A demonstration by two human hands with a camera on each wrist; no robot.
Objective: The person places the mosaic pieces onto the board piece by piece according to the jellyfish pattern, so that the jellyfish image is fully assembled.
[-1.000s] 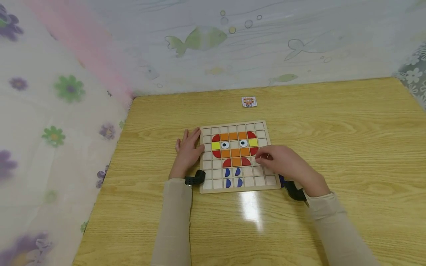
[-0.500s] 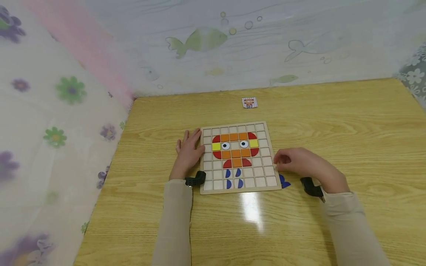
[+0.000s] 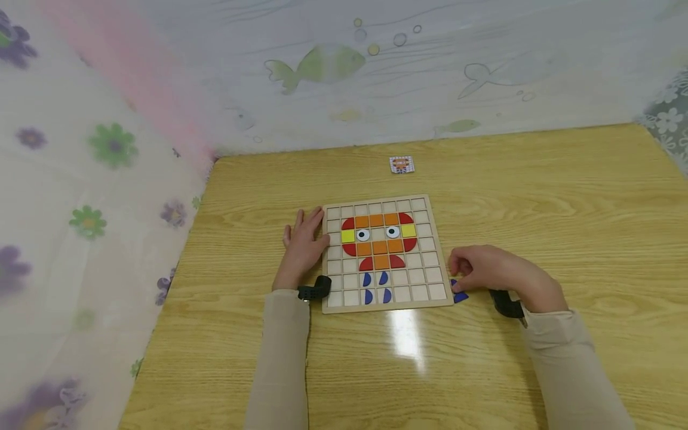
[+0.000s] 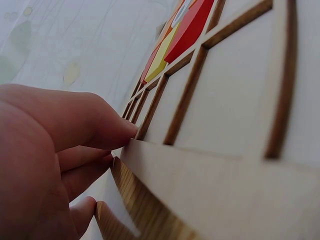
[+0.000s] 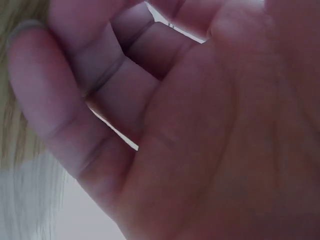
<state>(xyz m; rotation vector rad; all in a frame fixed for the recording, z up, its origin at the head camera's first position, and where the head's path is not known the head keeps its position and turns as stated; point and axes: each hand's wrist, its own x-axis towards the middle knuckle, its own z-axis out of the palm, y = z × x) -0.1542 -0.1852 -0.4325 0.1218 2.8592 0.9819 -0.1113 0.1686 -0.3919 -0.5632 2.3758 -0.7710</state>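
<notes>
A square wooden grid board [image 3: 334, 309] lies on the table. Orange, red and yellow tiles [image 3: 380, 247] and two eye pieces [image 3: 393, 232] form a face in it, with blue half-round pieces [image 3: 384, 278] in the cells below. My left hand [image 3: 304, 248] lies along the board's left side, fingers stretched out; in the left wrist view the thumb [image 4: 112, 131] touches the rim. My right hand [image 3: 491, 270] has its fingers curled beside the right edge, thumb tip over loose blue pieces [image 3: 460, 296]. Whether it grips one I cannot tell; the right wrist view shows only hand and table.
A small picture card [image 3: 402, 165] lies behind the board, towards the painted wall [image 3: 322, 113]. Wood-grain table [image 3: 580, 227] extends around the board. A flowered wall [image 3: 64, 263] runs along the left. Black wrist cameras [image 3: 317, 288] sit near both hands.
My right hand has moved off the board's right-hand cells, out past the edge, then lowered to the loose blue pieces. My left hand and the placed tiles stay put.
</notes>
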